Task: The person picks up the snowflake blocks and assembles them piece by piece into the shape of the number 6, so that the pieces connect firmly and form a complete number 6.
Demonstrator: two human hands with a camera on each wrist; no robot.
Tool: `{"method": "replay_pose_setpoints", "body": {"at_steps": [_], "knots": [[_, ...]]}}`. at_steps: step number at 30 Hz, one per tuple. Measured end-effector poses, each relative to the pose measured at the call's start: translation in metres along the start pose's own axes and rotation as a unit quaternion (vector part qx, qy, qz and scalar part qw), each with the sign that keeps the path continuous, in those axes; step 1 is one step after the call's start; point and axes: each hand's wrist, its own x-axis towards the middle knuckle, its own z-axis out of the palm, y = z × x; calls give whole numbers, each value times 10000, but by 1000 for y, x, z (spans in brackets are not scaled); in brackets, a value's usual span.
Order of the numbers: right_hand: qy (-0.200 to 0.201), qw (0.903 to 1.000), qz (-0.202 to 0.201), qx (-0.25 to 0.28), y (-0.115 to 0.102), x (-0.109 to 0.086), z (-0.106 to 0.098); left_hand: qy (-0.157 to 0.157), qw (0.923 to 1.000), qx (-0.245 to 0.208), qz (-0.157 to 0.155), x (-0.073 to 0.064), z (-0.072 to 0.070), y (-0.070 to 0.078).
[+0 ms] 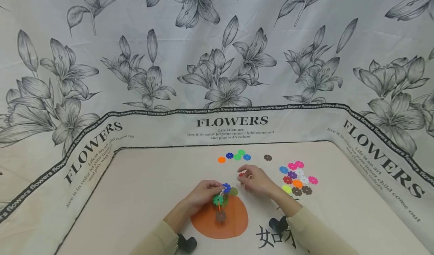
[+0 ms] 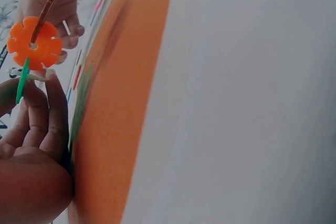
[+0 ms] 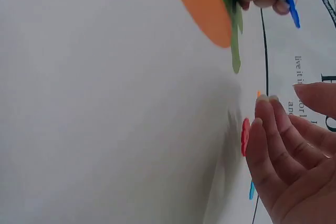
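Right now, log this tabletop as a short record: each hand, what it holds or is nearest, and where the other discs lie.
left hand: pinches joined discs
joined colours: include blue, white, green, orange, brown
right hand: thumb apart from fingers, beside a red disc; contact unclear
mixed group: on the cloth, right of the right hand
back discs: orange, blue, green, light blue; brown disc apart to the right
cloth: pale, with an orange shape

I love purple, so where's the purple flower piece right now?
In the head view, the purple flower piece is right of the right hand, in the cluster, between its blue piece and orange piece.
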Motion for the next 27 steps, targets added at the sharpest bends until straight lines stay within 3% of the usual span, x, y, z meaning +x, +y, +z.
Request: {"method": "replay_pose_setpoints", "body": {"at_steps": [5,14,27], "knots": [[317,9972,237,-629,10,10,-10,9,10000,-46,32,-1,0,0],[103,9936,582,-967,21,23,-12,-82,9997,-212,53,1,-3,-2],[244,9948,560,-810,24,18,-15,-63,9997,-242,45,0,-3,-1]]}}
